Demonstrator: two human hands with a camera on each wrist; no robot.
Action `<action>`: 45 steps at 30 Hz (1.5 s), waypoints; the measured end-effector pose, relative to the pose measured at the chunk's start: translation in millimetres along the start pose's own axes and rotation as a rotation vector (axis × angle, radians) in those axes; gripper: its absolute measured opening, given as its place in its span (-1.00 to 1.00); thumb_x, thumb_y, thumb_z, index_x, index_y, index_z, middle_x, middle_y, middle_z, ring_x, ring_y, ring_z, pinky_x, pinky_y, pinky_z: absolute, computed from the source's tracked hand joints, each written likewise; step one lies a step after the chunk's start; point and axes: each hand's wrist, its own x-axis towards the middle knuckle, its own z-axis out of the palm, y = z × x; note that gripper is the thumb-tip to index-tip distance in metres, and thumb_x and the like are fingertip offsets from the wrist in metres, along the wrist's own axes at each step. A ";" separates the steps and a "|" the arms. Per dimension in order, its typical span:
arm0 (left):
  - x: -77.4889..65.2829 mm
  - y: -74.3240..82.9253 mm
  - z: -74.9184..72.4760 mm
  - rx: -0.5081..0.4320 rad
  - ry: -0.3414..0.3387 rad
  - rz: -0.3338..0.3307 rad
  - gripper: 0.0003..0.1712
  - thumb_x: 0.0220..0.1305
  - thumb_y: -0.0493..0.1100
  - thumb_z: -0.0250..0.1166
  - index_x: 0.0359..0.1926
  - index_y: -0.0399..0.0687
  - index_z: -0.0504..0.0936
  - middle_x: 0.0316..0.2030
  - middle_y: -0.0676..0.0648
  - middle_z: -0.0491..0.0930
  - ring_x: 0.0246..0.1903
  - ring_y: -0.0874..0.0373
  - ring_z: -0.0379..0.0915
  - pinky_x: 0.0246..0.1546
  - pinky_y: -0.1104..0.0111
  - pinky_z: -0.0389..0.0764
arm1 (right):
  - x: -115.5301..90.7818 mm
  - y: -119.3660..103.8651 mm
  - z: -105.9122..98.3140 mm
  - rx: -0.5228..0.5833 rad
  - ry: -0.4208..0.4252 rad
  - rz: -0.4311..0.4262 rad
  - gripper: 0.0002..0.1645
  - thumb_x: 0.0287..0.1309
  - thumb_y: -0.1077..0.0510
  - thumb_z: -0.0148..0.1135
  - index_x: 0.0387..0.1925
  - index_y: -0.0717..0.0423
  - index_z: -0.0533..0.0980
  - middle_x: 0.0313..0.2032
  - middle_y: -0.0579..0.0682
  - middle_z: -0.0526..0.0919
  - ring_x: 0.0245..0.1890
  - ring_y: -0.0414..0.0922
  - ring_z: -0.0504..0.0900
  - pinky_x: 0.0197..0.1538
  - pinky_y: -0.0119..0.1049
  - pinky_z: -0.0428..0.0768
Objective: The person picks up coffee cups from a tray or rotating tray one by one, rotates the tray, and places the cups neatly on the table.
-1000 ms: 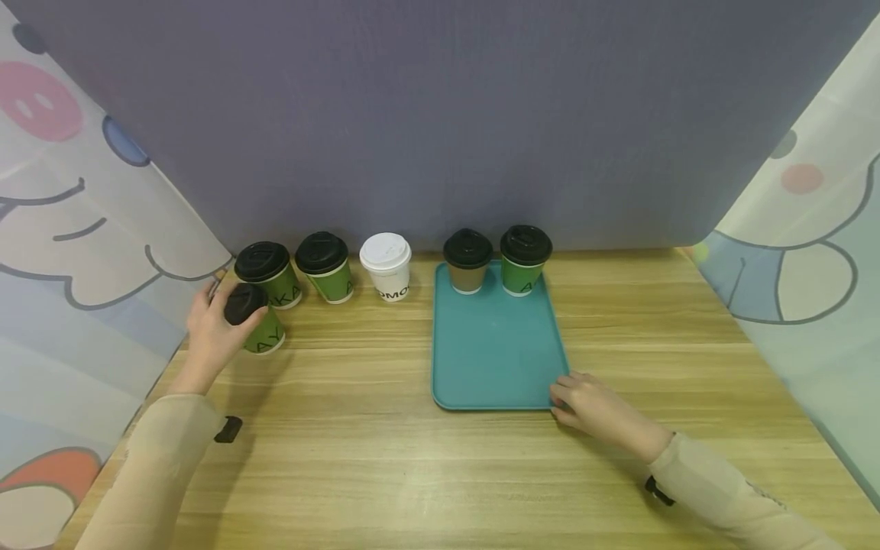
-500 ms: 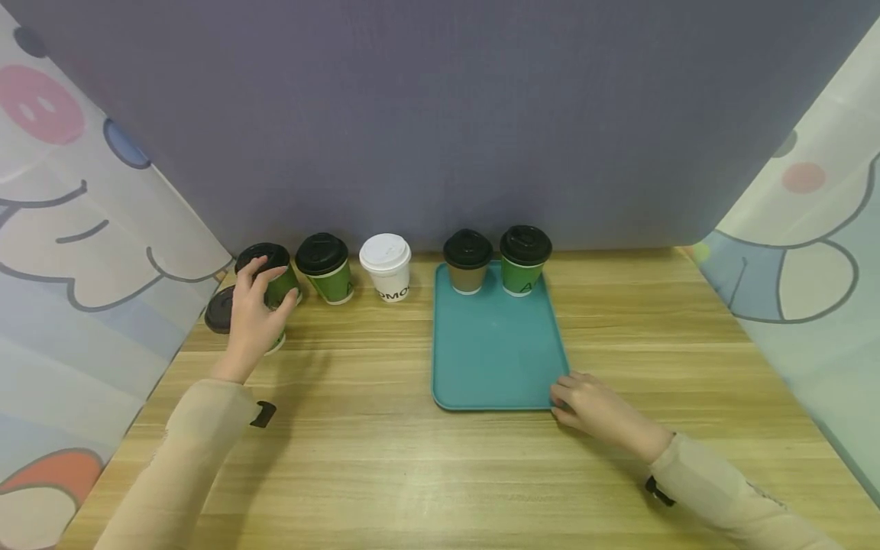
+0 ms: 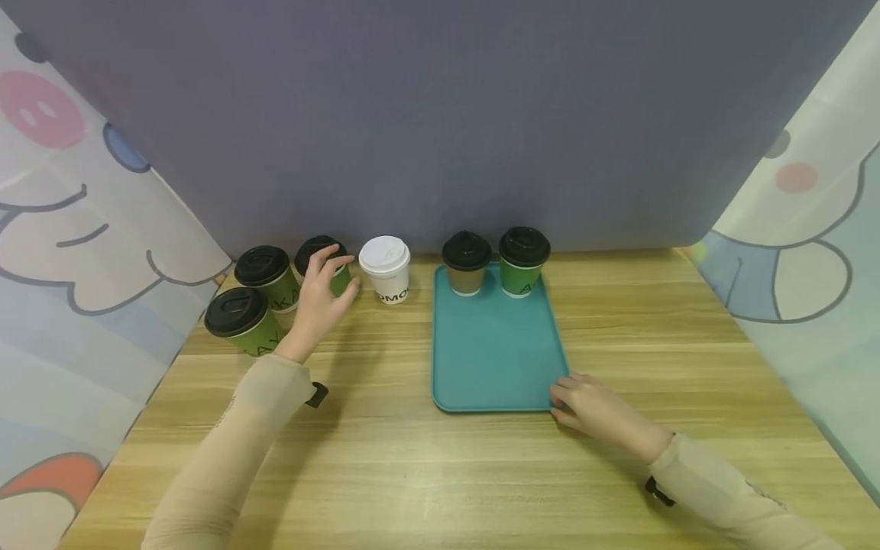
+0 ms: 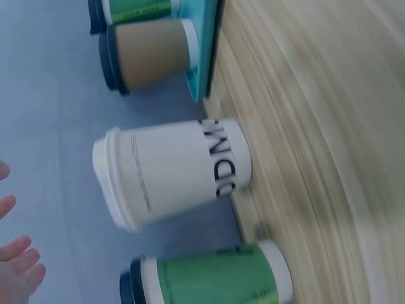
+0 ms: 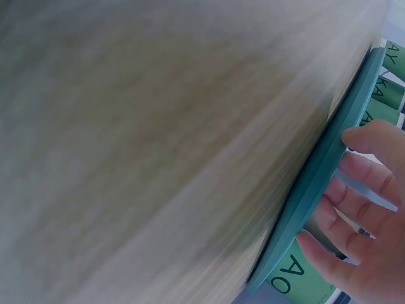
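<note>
My left hand [image 3: 319, 302] hovers, fingers spread and holding nothing, in front of a green paper coffee cup with a black lid [image 3: 309, 252], partly hiding it. Just right of that hand stands a white lidded coffee cup [image 3: 392, 286], which fills the middle of the left wrist view. At the front right corner of a teal tray [image 3: 495, 351], my right hand [image 3: 587, 405] rests its fingertips and thumb along the rim [image 5: 316, 171]. On the tray's far end stand a brown cup [image 3: 467, 279] and a green cup [image 3: 521, 279], both black-lidded.
Two more green cups with black lids stand at the left, one [image 3: 256, 336] in front of the other [image 3: 275, 290]. A grey panel [image 3: 440, 137] closes off the back of the wooden table [image 3: 426, 473]. Printed curtains [image 3: 89, 252] hang at the sides.
My left hand has let go of the front left green cup and moved right, past the cup behind it, toward the white cup. The right hand keeps its place at the tray.
</note>
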 end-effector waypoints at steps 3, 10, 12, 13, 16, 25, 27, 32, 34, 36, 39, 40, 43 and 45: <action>5.2 4.5 12.8 -0.016 -0.018 0.022 -0.63 -0.02 -0.44 0.23 -0.10 -0.39 0.47 0.06 -0.38 0.25 0.07 -0.21 0.19 -0.02 0.01 0.29 | 0.2 0.0 0.0 -0.002 0.007 -0.003 -0.72 -0.18 0.17 0.35 -0.61 -0.03 0.34 -0.59 -0.26 0.32 -0.57 -0.32 0.26 -0.42 -0.30 0.42; 15.8 14.2 40.8 -0.030 -0.090 0.023 -0.60 -0.04 -0.34 0.23 -0.09 -0.31 0.47 0.05 -0.32 0.30 0.04 -0.17 0.24 -0.04 0.05 0.33 | 0.5 0.1 -0.2 0.014 -0.006 0.009 -0.73 -0.16 0.17 0.34 -0.61 -0.03 0.35 -0.59 -0.26 0.33 -0.56 -0.32 0.26 -0.42 -0.29 0.42; 19.2 17.0 48.4 -0.034 -0.110 0.031 -0.60 -0.03 -0.32 0.23 -0.08 -0.33 0.48 0.05 -0.32 0.31 0.03 -0.17 0.25 -0.04 0.07 0.33 | 0.5 0.0 -0.1 0.018 -0.012 0.011 -0.73 -0.16 0.17 0.34 -0.61 -0.03 0.35 -0.59 -0.26 0.33 -0.56 -0.32 0.27 -0.43 -0.30 0.41; 20.9 18.7 51.8 -0.034 -0.120 0.034 -0.59 -0.03 -0.32 0.23 -0.08 -0.33 0.48 0.04 -0.32 0.32 0.03 -0.17 0.26 -0.02 0.07 0.32 | 0.5 0.0 0.0 0.018 -0.014 0.011 -0.73 -0.15 0.17 0.34 -0.61 -0.03 0.35 -0.59 -0.26 0.34 -0.56 -0.32 0.28 -0.43 -0.31 0.41; 26.5 24.0 61.8 -0.033 -0.167 0.035 -0.58 -0.04 -0.33 0.21 -0.07 -0.35 0.47 0.03 -0.35 0.33 0.04 -0.17 0.26 0.03 0.09 0.29 | 0.4 0.1 -0.2 0.021 -0.015 0.006 -0.74 -0.15 0.17 0.33 -0.61 -0.03 0.36 -0.59 -0.26 0.34 -0.56 -0.32 0.29 -0.43 -0.31 0.41; 44.3 32.8 89.1 0.014 -0.325 -0.005 -0.49 0.05 -0.21 0.21 0.04 -0.34 0.39 0.08 -0.32 0.26 0.08 -0.15 0.22 0.11 0.15 0.23 | 2.5 -1.4 -4.0 0.046 -0.021 0.009 -0.73 -0.16 0.21 0.34 -0.62 0.00 0.35 -0.60 -0.24 0.33 -0.57 -0.32 0.27 -0.49 -0.40 0.35; 48.6 32.3 94.8 0.041 -0.355 -0.011 -0.48 0.07 -0.17 0.19 0.05 -0.33 0.38 0.08 -0.31 0.26 0.07 -0.14 0.23 0.09 0.15 0.25 | 2.6 -2.3 -5.7 0.054 -0.030 0.012 -0.73 -0.16 0.22 0.34 -0.62 0.00 0.36 -0.60 -0.24 0.34 -0.57 -0.32 0.27 -0.50 -0.40 0.35; 58.5 34.4 104.1 0.094 -0.443 -0.039 -0.43 0.08 -0.12 0.18 0.10 -0.32 0.34 0.09 -0.31 0.25 0.08 -0.14 0.22 0.09 0.12 0.24 | 2.6 -3.2 -6.9 0.062 -0.035 0.016 -0.72 -0.16 0.23 0.34 -0.63 0.01 0.35 -0.60 -0.23 0.33 -0.58 -0.32 0.27 -0.50 -0.41 0.35; 62.3 37.4 107.0 0.089 -0.487 -0.069 -0.39 0.10 -0.09 0.17 0.14 -0.30 0.30 0.11 -0.30 0.22 0.11 -0.11 0.18 0.11 0.14 0.21 | 2.3 -3.2 -6.8 0.066 -0.035 0.019 -0.72 -0.16 0.23 0.34 -0.63 0.01 0.35 -0.61 -0.24 0.32 -0.58 -0.32 0.26 -0.50 -0.41 0.34; 66.1 41.2 110.3 0.081 -0.525 -0.100 -0.36 0.12 -0.05 0.16 0.17 -0.27 0.26 0.14 -0.28 0.18 0.13 -0.10 0.15 0.12 0.16 0.20 | 1.9 -3.2 -6.9 0.075 -0.039 0.024 -0.72 -0.16 0.24 0.34 -0.63 0.00 0.35 -0.60 -0.24 0.32 -0.58 -0.32 0.26 -0.50 -0.40 0.35; 71.4 46.5 116.2 0.080 -0.569 -0.125 -0.31 0.14 0.01 0.16 0.23 -0.19 0.19 0.16 -0.26 0.13 0.14 -0.10 0.14 0.12 0.15 0.20 | 1.2 -3.4 -7.3 0.083 -0.042 0.032 -0.73 -0.16 0.24 0.34 -0.63 0.00 0.35 -0.60 -0.24 0.32 -0.57 -0.32 0.26 -0.49 -0.40 0.36; 72.7 47.8 118.4 0.088 -0.578 -0.126 -0.30 0.14 0.02 0.16 0.24 -0.15 0.18 0.17 -0.26 0.12 0.14 -0.11 0.13 0.12 0.13 0.20 | 1.0 -3.5 -7.4 0.085 -0.042 0.033 -0.73 -0.16 0.24 0.34 -0.63 0.00 0.36 -0.60 -0.24 0.32 -0.57 -0.32 0.27 -0.49 -0.40 0.36; 76.4 51.9 124.2 0.108 -0.586 -0.116 -0.27 0.12 0.05 0.19 0.26 -0.06 0.16 0.18 -0.27 0.10 0.13 -0.15 0.13 0.09 0.07 0.21 | 0.6 -3.8 -7.8 0.089 -0.042 0.036 -0.73 -0.16 0.23 0.34 -0.63 0.00 0.36 -0.59 -0.24 0.33 -0.56 -0.32 0.27 -0.49 -0.40 0.35; 78.2 53.7 127.8 0.117 -0.590 -0.115 -0.26 0.11 0.06 0.20 0.27 -0.02 0.15 0.19 -0.28 0.08 0.13 -0.16 0.12 0.09 0.05 0.20 | 0.6 -3.9 -7.9 0.094 -0.046 0.041 -0.73 -0.15 0.23 0.33 -0.63 0.00 0.36 -0.59 -0.24 0.33 -0.56 -0.32 0.26 -0.49 -0.41 0.35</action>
